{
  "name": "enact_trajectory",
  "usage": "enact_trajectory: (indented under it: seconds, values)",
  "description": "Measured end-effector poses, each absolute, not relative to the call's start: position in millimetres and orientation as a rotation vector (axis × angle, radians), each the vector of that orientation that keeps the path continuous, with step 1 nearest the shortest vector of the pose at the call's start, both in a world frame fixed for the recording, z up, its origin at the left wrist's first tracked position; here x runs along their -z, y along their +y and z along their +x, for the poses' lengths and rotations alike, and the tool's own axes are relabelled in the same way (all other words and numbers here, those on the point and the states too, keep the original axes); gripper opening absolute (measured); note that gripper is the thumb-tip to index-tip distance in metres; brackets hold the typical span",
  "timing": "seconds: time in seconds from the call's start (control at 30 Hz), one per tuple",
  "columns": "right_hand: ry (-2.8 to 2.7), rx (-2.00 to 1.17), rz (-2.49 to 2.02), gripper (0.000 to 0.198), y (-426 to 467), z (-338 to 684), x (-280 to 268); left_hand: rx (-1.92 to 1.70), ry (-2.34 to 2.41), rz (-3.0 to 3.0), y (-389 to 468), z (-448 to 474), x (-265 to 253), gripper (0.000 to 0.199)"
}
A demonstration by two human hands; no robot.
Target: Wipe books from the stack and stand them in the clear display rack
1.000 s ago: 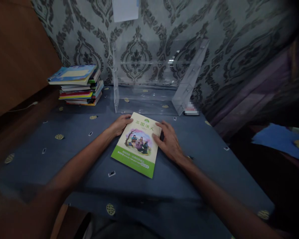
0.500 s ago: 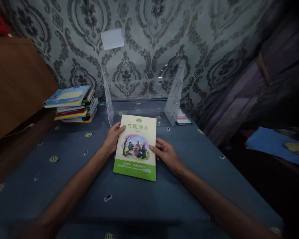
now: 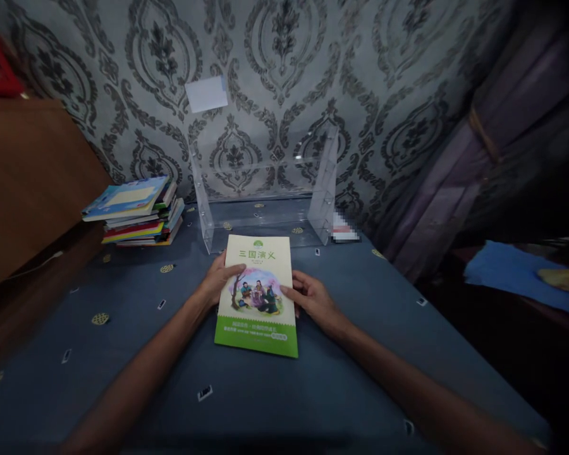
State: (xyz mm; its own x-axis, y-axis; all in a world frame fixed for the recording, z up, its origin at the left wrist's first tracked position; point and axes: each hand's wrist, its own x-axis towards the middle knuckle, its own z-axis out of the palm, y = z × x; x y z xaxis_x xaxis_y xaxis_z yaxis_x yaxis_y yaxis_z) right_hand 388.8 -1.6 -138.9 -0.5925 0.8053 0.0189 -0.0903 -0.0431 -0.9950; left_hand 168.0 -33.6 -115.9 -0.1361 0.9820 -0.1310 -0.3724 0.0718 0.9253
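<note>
A thin paperback book (image 3: 258, 325) with a cream and green cover, showing seated figures under a pink tree, is held face up above the table. My left hand (image 3: 216, 278) grips its left edge, thumb lying on the cover and the other fingers hidden beneath. On the right edge, my right hand (image 3: 313, 300) pinches the book with its thumb on the front; its fingers curl behind. Just beyond the book stands a clear acrylic rack (image 3: 322, 202) with stepped shelves and transparent side panels.
At the left lies a stack of books (image 3: 135, 212) beside a brown wooden panel (image 3: 28, 183). The blue patterned tablecloth (image 3: 360, 379) covers the table. A blurred-out white item (image 3: 345, 229) sits right of the rack. A tied purple curtain (image 3: 455, 183) hangs at the right, near a blue cloth (image 3: 502, 272).
The whole view has shifted, so the rack and stack appear slightly lower. My left thumb reaches further across the cover and that hand sits lower along the book's edge. Both hands still hold it.
</note>
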Motion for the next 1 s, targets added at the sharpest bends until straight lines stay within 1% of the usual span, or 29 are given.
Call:
enact_trajectory:
  seconds: [0.13, 0.27, 0.43, 0.5, 0.57, 0.67, 0.73, 0.87, 1.0]
  values:
    - [-1.541, -1.754, -0.804, 0.042, 2.0, 394.1, 137.1, -1.389, 1.140, 0.746, -29.6, 165.6, 125.4, 0.050]
    - [-1.622, -1.770, -0.855, 0.042, 7.4, 399.1, 138.0, -1.401, 1.372, 0.778, -23.9, 156.1, 132.8, 0.043]
    - [-1.736, -1.690, -1.000, 0.051, 10.8, 402.4, 141.6, -1.346, 1.610, 1.113, -18.5, 143.1, 137.9, 0.034]
    - [-1.792, -1.573, -1.114, 0.055, 10.9, 404.5, 140.0, -1.276, 1.763, 1.374, -18.8, 138.6, 138.5, 0.029]
    - [-1.887, -1.382, -1.215, 0.053, 11.2, 407.6, 135.8, -1.169, 1.913, 1.632, -20.9, 134.8, 138.3, 0.025]
    - [-2.080, -0.991, -1.276, 0.038, 13.9, 411.8, 127.4, -1.024, 2.031, 1.906, -25.3, 132.8, 138.0, 0.021]
    - [-2.168, -0.776, -1.273, 0.031, 17.5, 412.6, 124.0, -0.988, 2.049, 2.045, -27.4, 134.8, 139.1, 0.021]
    - [-2.256, -0.559, -1.193, 0.033, 26.7, 405.4, 128.9, -0.959, 1.986, 2.279, -29.0, 143.5, 144.7, 0.024]
    - [-2.378, -0.406, -1.116, 0.036, 33.7, 391.3, 143.0, -0.872, 1.944, 2.352, -30.4, 150.7, 149.1, 0.024]
